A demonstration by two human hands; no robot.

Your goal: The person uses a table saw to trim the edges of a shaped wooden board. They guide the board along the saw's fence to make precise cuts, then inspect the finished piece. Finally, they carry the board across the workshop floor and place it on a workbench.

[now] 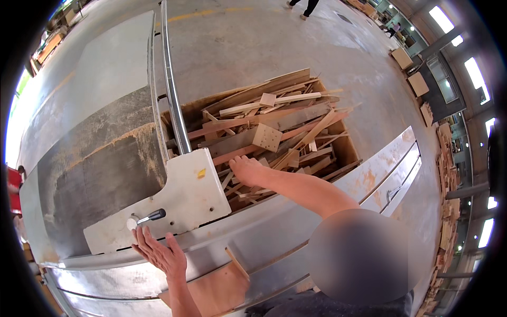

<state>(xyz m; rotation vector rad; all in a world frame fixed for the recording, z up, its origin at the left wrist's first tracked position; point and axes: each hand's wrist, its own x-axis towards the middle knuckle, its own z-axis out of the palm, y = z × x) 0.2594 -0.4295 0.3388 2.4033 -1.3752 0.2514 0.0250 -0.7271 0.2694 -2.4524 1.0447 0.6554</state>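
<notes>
My left hand point(158, 253) is open, fingers spread, its fingertips at the round base of a black-handled lever point(150, 216) on a white metal plate point(188, 190). The plate joins a steel rail point(174, 95) beside a scuffed grey machine top point(90, 179). My right hand point(244, 169) reaches into a wooden bin point(346, 150) heaped with thin offcuts point(285, 113) and small blocks point(266, 137); its fingers curl down among the pieces, and what they grip is unclear. Below me, a pinkish board point(206, 290) and narrow strip lie on the long metal table point(369, 179). A blurred patch covers the lower right.
A grey concrete floor point(237, 47) stretches beyond the bin. A person's legs point(303, 8) show at the top, and another person point(393, 29) is far off. Stacked boards point(449, 201) line the right side. Something red point(15, 187) stands at the left edge.
</notes>
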